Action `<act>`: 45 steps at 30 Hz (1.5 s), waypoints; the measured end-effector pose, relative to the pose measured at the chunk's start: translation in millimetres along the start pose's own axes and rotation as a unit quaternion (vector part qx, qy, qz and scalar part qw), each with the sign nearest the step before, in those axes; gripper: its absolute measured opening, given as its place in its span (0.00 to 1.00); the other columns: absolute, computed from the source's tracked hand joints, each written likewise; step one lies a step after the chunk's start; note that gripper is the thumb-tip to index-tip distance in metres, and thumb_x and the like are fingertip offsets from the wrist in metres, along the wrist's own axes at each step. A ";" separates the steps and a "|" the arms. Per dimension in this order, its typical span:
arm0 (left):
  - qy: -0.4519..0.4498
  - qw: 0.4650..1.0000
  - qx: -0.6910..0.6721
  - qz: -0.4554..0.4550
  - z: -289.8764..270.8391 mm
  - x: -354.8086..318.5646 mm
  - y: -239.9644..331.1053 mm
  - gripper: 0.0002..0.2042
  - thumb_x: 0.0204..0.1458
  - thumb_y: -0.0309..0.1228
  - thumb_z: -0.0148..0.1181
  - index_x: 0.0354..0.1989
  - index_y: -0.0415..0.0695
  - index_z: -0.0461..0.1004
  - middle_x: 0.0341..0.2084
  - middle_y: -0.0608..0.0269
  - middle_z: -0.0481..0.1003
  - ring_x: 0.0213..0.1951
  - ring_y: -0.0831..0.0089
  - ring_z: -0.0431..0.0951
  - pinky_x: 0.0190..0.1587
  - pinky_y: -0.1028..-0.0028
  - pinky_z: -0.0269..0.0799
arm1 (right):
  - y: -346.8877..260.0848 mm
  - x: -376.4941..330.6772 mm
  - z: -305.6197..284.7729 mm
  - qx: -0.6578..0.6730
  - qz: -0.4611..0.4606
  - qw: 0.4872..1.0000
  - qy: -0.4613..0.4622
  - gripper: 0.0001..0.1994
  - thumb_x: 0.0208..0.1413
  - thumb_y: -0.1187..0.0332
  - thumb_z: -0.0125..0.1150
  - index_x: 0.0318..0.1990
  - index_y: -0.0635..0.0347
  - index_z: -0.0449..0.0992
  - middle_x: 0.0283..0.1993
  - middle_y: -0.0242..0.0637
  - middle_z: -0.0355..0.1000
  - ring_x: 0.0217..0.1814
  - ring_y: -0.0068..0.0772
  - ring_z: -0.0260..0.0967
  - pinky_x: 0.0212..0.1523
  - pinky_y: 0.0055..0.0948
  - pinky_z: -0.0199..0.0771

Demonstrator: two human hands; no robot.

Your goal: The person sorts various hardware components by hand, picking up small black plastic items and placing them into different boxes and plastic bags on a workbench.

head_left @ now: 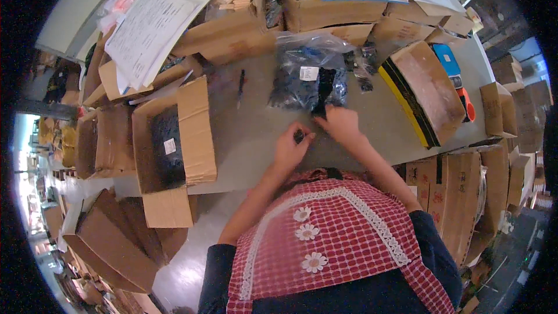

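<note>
1 narrow black strip (326, 86) lies over the right part of a clear plastic bag of dark pieces (289, 89), its long axis running from the far side toward the person and slanting slightly left, so that its near end comes down to the fingers of the right hand (339, 123). That hand is the nearer of the 2; its fingers are drawn together and appear pinched on the strip's near end, though the exact grip is too small to make out. The left hand (292, 146) is just beside it, nearer the body and to the left, its fingers curled narrowly around a small black piece (299, 136). A white label (308, 74) shows on the bag, left of the strip. Grey tabletop (229, 134) gives sideways room on the left, up to the open carton (158, 145), with a black pen (241, 88) lying lengthwise there. To the right, room runs to the long cardboard box with a yellow-and-black side (426, 90); beyond the bag, cardboard boxes close off the far side.
</note>
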State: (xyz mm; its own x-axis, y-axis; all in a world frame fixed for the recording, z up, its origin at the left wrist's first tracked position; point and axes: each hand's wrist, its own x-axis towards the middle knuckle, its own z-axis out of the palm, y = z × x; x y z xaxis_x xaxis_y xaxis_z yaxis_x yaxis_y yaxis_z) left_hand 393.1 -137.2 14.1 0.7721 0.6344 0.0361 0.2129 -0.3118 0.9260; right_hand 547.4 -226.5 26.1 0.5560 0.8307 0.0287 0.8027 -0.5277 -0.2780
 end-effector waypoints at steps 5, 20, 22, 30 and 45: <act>0.001 1.000 -0.013 0.006 -1.7 1.8 -2.4 0.08 0.47 0.27 0.64 0.32 0.42 0.71 0.24 0.63 0.75 0.27 0.77 0.73 0.33 0.75 0.70 | 10.0 3.2 17.7 0.066 -0.009 0.997 0.040 0.12 0.50 0.60 0.60 0.30 0.60 0.74 0.25 0.44 0.73 0.28 0.48 0.73 0.28 0.41 0.71; 0.004 1.000 0.028 0.005 0.3 -1.9 -4.5 0.09 0.45 0.31 0.65 0.33 0.44 0.72 0.27 0.60 0.77 0.29 0.68 0.78 0.33 0.71 0.72 | 30.9 -27.3 -20.0 0.346 -0.045 0.937 -0.013 0.12 0.50 0.61 0.61 0.39 0.57 0.77 0.33 0.43 0.75 0.33 0.44 0.73 0.31 0.36 0.71; -0.022 0.999 0.038 -0.013 -0.2 -2.3 -1.7 0.10 0.45 0.33 0.64 0.32 0.45 0.72 0.27 0.57 0.77 0.29 0.63 0.78 0.32 0.67 0.72 | 12.7 -34.9 -38.6 0.287 -0.127 0.949 0.004 0.12 0.51 0.62 0.59 0.42 0.55 0.76 0.33 0.41 0.74 0.33 0.44 0.73 0.31 0.37 0.72; -0.054 0.996 0.032 0.060 10.1 -2.9 -22.4 0.12 0.45 0.34 0.64 0.37 0.44 0.72 0.29 0.57 0.77 0.30 0.63 0.78 0.33 0.66 0.72 | -12.2 -35.7 -53.8 0.070 -0.255 0.964 0.002 0.09 0.48 0.64 0.61 0.37 0.54 0.74 0.33 0.37 0.73 0.33 0.43 0.72 0.31 0.38 0.72; 0.007 0.990 -0.132 -0.053 -2.6 -1.9 -11.8 0.07 0.46 0.25 0.65 0.31 0.43 0.72 0.26 0.69 0.73 0.31 0.78 0.71 0.39 0.77 0.68 | 28.7 -19.2 -21.0 0.004 -0.102 0.993 -0.065 0.11 0.46 0.63 0.60 0.35 0.56 0.72 0.35 0.43 0.71 0.35 0.49 0.71 0.33 0.44 0.72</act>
State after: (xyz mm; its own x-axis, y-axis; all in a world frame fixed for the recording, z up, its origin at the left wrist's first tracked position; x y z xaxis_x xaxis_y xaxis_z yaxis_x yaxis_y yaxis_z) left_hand 387.5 -132.8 4.0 0.7450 0.6641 -0.0626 0.1270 -0.0491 0.9907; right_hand 564.3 -261.3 37.7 0.3494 0.9362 -0.0391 0.8937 -0.3455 -0.2864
